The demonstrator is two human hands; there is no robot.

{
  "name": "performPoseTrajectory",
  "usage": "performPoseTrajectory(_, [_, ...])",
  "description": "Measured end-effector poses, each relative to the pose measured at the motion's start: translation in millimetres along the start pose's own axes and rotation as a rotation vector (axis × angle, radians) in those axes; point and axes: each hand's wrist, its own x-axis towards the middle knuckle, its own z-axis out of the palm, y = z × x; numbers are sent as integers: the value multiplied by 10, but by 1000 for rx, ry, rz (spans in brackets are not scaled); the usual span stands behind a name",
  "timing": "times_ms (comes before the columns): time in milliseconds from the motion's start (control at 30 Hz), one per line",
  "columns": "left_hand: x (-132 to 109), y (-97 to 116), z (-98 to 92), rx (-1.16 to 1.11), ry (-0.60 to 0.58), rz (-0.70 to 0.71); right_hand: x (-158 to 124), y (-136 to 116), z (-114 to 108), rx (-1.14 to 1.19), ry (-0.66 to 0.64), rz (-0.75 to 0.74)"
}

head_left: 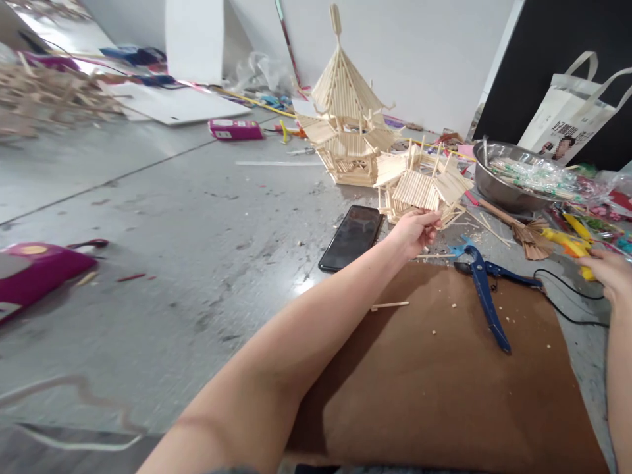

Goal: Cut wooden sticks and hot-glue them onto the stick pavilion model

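At the front of the smaller stick model, my left hand has its fingers pinched together; what lies between the fingertips is too small to make out. A finished-looking taller stick pagoda with a pointed roof stands behind it. At the right edge, my right hand is wrapped round a yellow glue gun, whose nozzle points left. Its black cable loops below. Blue cutters lie with handles spread on the brown board, in front of the smaller model.
A black phone lies left of the smaller model. Behind my right hand is a metal bowl of wrapped sticks. A white bag leans at the back right. Purple packages lie on the grey floor.
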Motion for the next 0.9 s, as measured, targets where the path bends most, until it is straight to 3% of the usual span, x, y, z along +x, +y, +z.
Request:
performPoseTrajectory(100, [-2,14,4,-11,3,-13,-105,-139,-49,305,-29,88])
performPoseTrajectory(200, [3,26,7,-23,4,-26,-219,-277,-82,490,-140,85])
performPoseTrajectory(367, [11,22,4,-24,-7,-21,-469,-516,-56,835,-351,-92])
performPoseTrajectory(467, [9,-10,-13,1,-38,-26,-620,-685,-30,931,-473,-146])
performPoseTrajectory(633, [-14,-90,-80,51,-96,-13,-823,-997,-2,847,-558,-253])
performPoseTrajectory(800, [-55,-130,-115,119,-15,82,-978,-1336,101,618,-697,-453])
performPoseTrajectory(900, [-82,-144,-85,146,17,119,-1037,-1519,203,555,-686,-541])
